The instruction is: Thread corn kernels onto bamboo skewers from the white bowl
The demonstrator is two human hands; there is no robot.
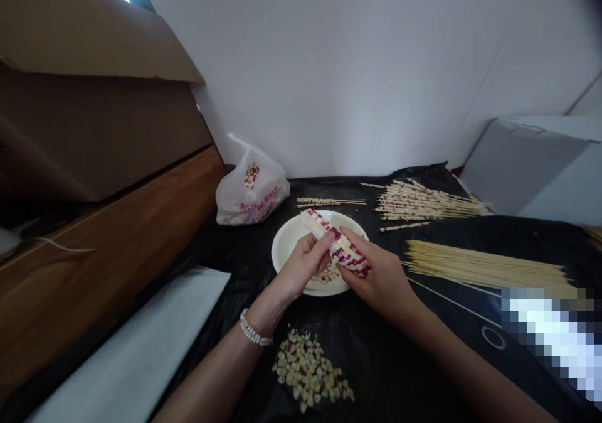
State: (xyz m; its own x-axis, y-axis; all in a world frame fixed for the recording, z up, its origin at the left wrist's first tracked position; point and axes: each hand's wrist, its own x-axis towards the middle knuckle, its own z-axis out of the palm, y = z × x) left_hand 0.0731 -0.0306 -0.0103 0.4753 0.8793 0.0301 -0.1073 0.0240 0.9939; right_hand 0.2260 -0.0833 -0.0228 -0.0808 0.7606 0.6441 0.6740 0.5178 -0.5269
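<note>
Both my hands are closed on one ear of corn [347,251] with mixed white and dark red kernels, held tilted above a white bowl [282,241]. My right hand [379,272] wraps round its lower right end. Fingers and thumb of my left hand [305,263] press on its middle. The far upper-left end looks paler, with some kernels gone. Loose kernels [327,275] lie in the bowl under the corn. Nearer me, a heap of pale and reddish kernels [313,369] rests on the black plastic sheet [385,360].
Behind the bowl stands a white plastic bag [254,194] with kernels showing through. Sticks threaded with kernels [418,200] lie at the back right, bare thin sticks [484,266] in front of them. A cardboard box [103,134] and white sheet [141,348] are on the left.
</note>
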